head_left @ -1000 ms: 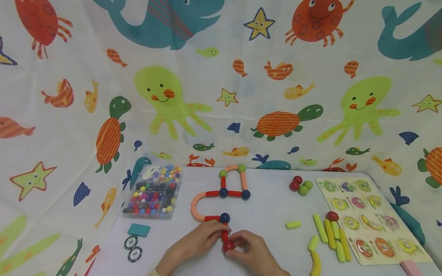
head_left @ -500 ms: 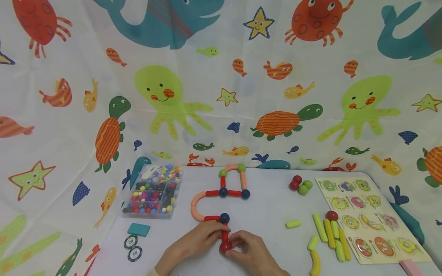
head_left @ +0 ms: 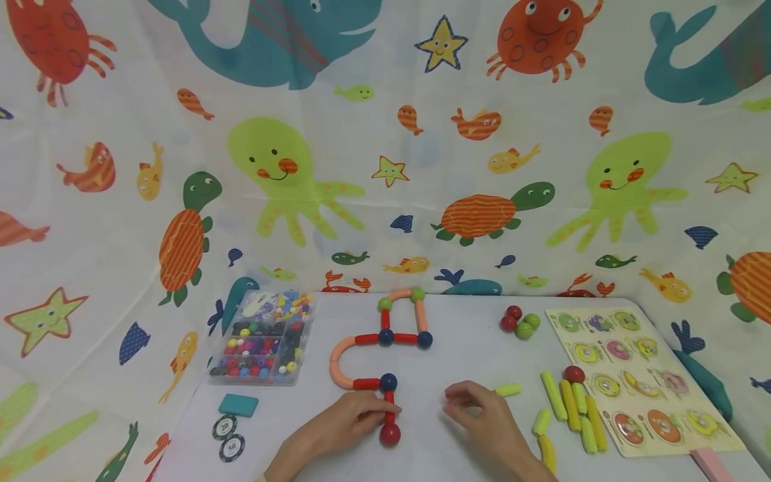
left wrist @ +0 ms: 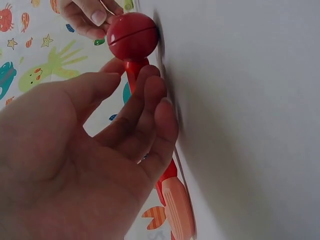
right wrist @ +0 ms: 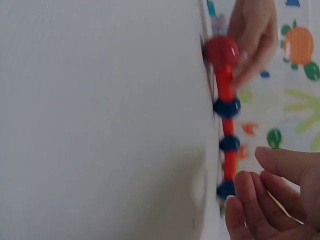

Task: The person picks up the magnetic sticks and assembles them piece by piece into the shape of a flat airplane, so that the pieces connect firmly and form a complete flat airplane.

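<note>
Left hand (left wrist: 85, 165) fills the view, fingers (left wrist: 150, 120) lying along the red rod (left wrist: 134, 70); the red ball (left wrist: 132, 36) caps it just beyond the fingertips, another hand (left wrist: 87, 15) past the ball.

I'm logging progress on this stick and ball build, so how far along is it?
Done: a chain of sticks and balls lies joined on the table, ending in a red ball on a short red stick.
In hand: the left hand touches that stick; the right hand holds nothing, near a loose green stick.
Left: a pile of yellow and green sticks and four spare balls remain unjoined.
</note>
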Demonstrator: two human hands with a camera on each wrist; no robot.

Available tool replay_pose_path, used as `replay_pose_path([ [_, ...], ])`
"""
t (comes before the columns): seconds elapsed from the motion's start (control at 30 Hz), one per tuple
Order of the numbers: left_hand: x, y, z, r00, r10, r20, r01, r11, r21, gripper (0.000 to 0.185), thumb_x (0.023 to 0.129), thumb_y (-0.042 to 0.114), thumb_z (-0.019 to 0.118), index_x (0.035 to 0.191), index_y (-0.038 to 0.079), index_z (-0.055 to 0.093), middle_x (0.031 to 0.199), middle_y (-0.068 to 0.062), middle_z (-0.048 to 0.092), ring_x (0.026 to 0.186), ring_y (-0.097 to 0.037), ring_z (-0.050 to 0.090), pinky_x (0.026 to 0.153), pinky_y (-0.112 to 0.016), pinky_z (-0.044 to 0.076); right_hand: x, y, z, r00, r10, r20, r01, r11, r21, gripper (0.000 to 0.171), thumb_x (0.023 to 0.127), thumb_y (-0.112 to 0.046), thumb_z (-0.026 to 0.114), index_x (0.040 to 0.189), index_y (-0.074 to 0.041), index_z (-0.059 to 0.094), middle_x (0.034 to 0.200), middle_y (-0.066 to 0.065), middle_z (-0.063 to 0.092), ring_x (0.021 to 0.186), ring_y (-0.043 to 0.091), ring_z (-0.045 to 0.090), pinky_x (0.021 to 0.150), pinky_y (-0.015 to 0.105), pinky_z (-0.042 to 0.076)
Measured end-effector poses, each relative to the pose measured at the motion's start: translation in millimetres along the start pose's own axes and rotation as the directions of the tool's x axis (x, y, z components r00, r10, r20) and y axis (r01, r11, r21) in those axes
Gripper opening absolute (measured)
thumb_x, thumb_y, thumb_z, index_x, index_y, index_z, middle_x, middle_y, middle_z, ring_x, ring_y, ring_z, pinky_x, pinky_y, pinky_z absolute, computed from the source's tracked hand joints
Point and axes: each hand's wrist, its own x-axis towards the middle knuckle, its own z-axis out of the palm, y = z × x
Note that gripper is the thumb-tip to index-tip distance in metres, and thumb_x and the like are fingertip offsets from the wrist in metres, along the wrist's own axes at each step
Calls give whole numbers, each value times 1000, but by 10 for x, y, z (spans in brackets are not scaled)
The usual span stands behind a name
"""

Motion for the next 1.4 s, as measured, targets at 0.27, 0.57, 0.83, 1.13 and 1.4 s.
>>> replay_pose_path([
  [0.27,-16,28,2,1000,-13,13,14,999,-42,29,102,19,60,128,23,71,96,7,67,84,2,56,75,-16,49,-79,330,-659,977,138,-162,-151,986,-73,27,95,-26,72,121,-20,68,112,-6,73,104,13,67,96,38,54],
  [0.57,-15,19,5,999,-35,18,36,997,-74,27,102,19,61,126,24,72,95,6,67,83,1,56,75,-17,48,-417,633,-1022,966,214,-146,-241,949,-202,21,96,-19,70,117,-18,70,110,-4,73,99,15,66,81,23,54],
  [0.83,-14,-7,11,999,-44,16,45,996,-77,26,102,20,61,125,26,73,96,6,68,83,1,56,75,-17,48,-626,891,-1141,988,139,73,-121,970,-209,25,92,-26,73,117,-24,69,112,-10,70,97,-1,62,82,20,53],
  [1.13,-20,-16,7,999,-30,10,31,997,-73,26,102,20,61,124,25,73,97,7,68,83,1,56,76,-17,48,-662,1032,-1153,973,-121,198,160,968,-192,24,93,-43,70,115,-33,71,120,-11,62,108,-10,55,88,21,54],
  [1.4,-2,-5,4,999,-41,16,42,996,-79,26,102,20,60,124,25,73,98,9,68,84,1,56,75,-17,48,-635,955,-1035,980,-147,136,175,958,-228,17,90,-48,71,105,-39,72,116,-13,65,106,-7,58,90,22,53],
])
